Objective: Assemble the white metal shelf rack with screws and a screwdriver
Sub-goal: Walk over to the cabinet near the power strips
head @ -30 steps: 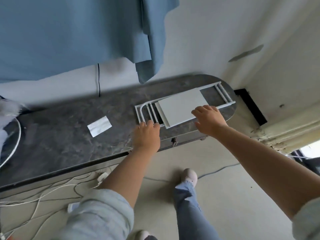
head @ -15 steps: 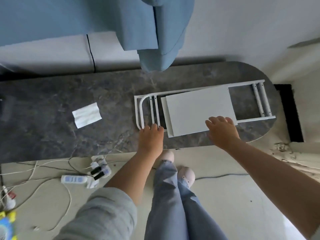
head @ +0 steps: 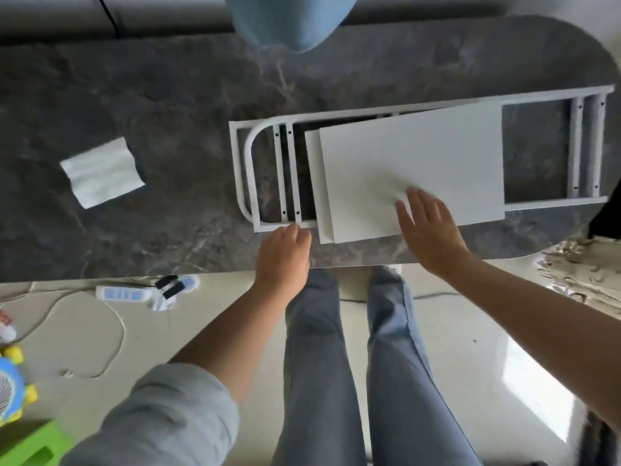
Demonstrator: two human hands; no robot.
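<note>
Since a moment ago my right hand [head: 428, 233] has uncurled and slid onto the panel [head: 413, 169]; now its fingers lie spread and flat on the panel's near edge. My left hand [head: 284, 255] touches the near rail of the frame [head: 243, 183] with curled fingertips, but I cannot tell whether it grips the rail. Frame and stacked panels lie flat on the table [head: 151, 89], right of a paper [head: 102, 171]. On the floor below lies a power strip [head: 129, 293]; no writing is readable.
</note>
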